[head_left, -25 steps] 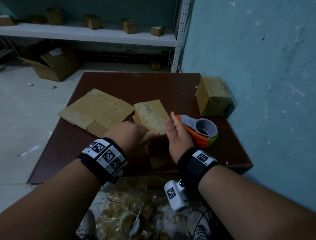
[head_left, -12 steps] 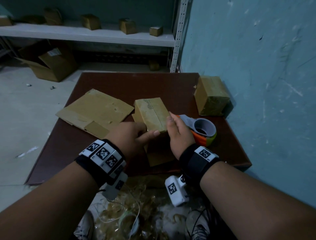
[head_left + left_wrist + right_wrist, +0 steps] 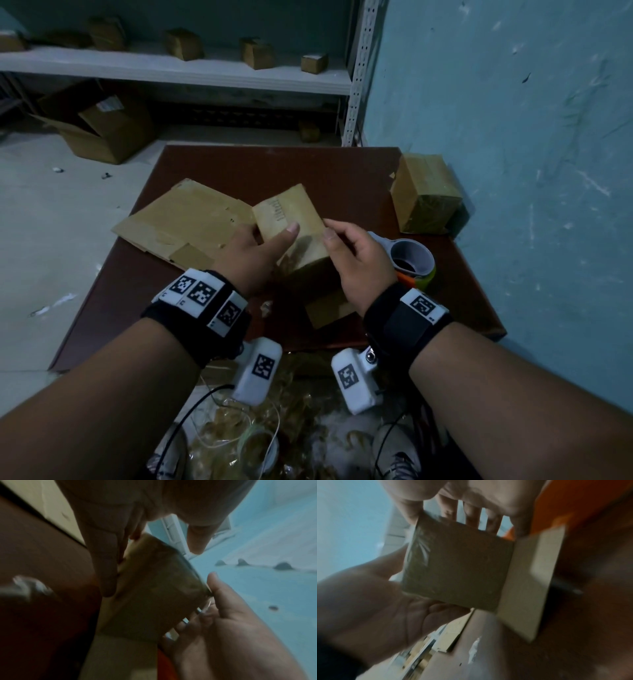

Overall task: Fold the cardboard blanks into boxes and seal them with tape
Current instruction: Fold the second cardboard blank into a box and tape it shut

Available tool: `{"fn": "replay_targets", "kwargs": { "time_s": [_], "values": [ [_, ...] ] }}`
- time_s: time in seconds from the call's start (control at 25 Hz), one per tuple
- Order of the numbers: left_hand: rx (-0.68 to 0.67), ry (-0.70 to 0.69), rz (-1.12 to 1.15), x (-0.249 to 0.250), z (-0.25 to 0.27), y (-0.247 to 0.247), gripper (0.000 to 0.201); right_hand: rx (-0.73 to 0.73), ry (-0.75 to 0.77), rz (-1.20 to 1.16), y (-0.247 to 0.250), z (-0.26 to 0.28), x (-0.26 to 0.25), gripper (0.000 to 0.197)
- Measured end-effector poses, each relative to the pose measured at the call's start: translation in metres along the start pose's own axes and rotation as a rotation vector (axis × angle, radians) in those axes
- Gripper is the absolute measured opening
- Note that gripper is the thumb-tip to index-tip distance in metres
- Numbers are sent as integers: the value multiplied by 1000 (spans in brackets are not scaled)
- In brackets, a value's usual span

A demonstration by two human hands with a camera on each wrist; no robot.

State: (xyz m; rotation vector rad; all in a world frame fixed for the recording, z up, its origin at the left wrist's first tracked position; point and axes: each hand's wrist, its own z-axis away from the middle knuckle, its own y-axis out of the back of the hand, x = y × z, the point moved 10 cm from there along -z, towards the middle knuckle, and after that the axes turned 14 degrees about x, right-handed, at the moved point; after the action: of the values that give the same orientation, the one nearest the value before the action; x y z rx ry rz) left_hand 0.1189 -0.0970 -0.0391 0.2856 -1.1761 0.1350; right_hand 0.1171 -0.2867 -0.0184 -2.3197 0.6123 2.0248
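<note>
Both hands hold the small box [image 3: 291, 233] above the tabletop [image 3: 308, 168], its long axis pointing away from the person and tilted. The left hand [image 3: 253, 253] grips its left side with thumb on top, the right hand [image 3: 356, 257] its right edge; the tape dispenser [image 3: 411, 260] lies just beside the right hand

Place: I worked in a storeroom.
Evidence: a metal shelf [image 3: 178, 70] held small boxes [image 3: 183, 48]; an open carton [image 3: 99, 126] sat on the floor.

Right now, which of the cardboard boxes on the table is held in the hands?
The box in the middle, gripped by the left hand and right hand. The other box stands untouched at the far right corner by the wall.
</note>
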Motion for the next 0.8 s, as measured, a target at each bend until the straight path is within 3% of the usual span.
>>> {"fn": "replay_targets", "kwargs": {
  "time_s": [0.04, 0.2, 0.44, 0.52, 0.64, 0.8],
  "values": [
    [-16, 39, 77, -1, 1, -3, 58, -16, 87, 40, -1, 2, -10, 49],
    [-82, 254, 253, -19, -1, -10, 107, -122, 336, 266, -10, 16, -37, 52],
    [-69, 300, 305, -23, -3, -5, 100, -158, 583, 402, -17, 33, -54, 65],
    [-4, 308, 361, -21, -4, 2, 97, -98, 548, 387, -11, 26, -52, 76],
    [76, 289, 463, -14, 1, 7, 65, 52, 344, 299, 9, 6, -39, 88],
    [57, 300, 606, -7, 6, 3, 44, 138, 86, 152, 27, -9, -16, 86]
  ]
}}
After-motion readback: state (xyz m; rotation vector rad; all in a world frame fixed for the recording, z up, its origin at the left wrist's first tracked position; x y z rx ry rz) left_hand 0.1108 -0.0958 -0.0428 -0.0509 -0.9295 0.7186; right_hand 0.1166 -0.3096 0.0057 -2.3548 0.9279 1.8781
